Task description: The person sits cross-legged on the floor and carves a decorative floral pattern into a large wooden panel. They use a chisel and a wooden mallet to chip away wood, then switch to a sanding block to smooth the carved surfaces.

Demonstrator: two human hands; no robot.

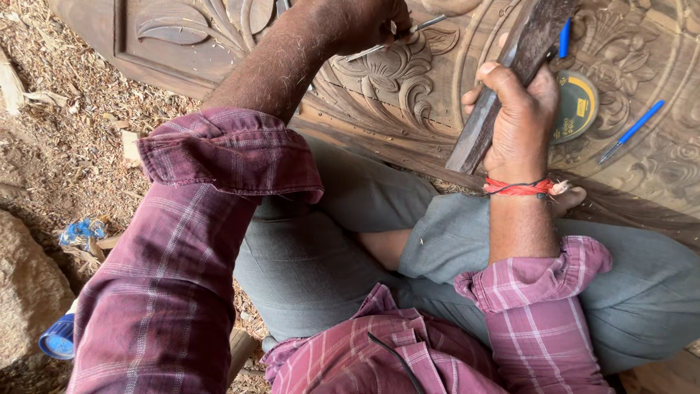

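My left hand (pixel 368 22) is closed round a thin metal chisel (pixel 426 23) whose tip rests on the carved floral relief of a large wooden panel (pixel 394 87). My right hand (pixel 519 120) grips a dark, worn wooden mallet block (pixel 510 69), held upright and tilted above the panel's lower edge. A red thread band circles the right wrist. I sit cross-legged in grey trousers and a maroon checked shirt with rolled sleeves.
Two blue pens (pixel 631 131) (pixel 564 38) and a round green-and-yellow tin (pixel 576 106) lie on the carving at the right. Wood shavings (pixel 65 109) cover the ground at the left. A stone (pixel 25 284) and a blue cap (pixel 58 339) are at the lower left.
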